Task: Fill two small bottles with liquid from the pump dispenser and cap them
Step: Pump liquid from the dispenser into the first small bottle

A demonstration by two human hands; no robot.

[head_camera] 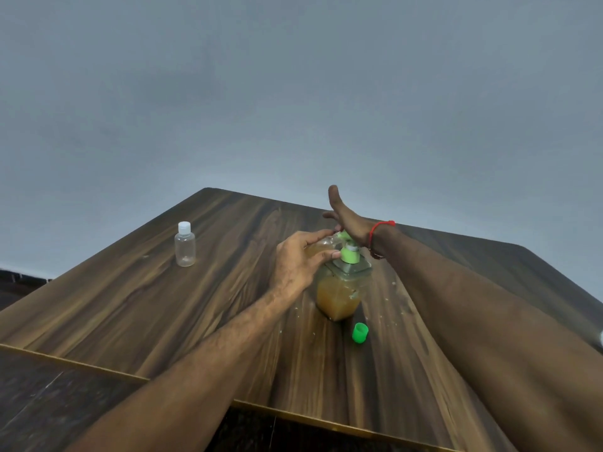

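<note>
A clear pump dispenser holding amber liquid stands at mid-table, with a green pump head. My right hand lies flat on the pump head, palm down, fingers spread. My left hand is wrapped around a small bottle with amber liquid in it, held tilted at the pump's spout; most of that bottle is hidden by my fingers. A loose green cap lies on the table in front of the dispenser. A second small clear bottle with a white cap stands upright, empty, to the far left.
The wooden table has small crumbs and droplets around the dispenser. Its near edge runs diagonally across the bottom of the view, above a dark floor. A plain grey wall stands behind the table.
</note>
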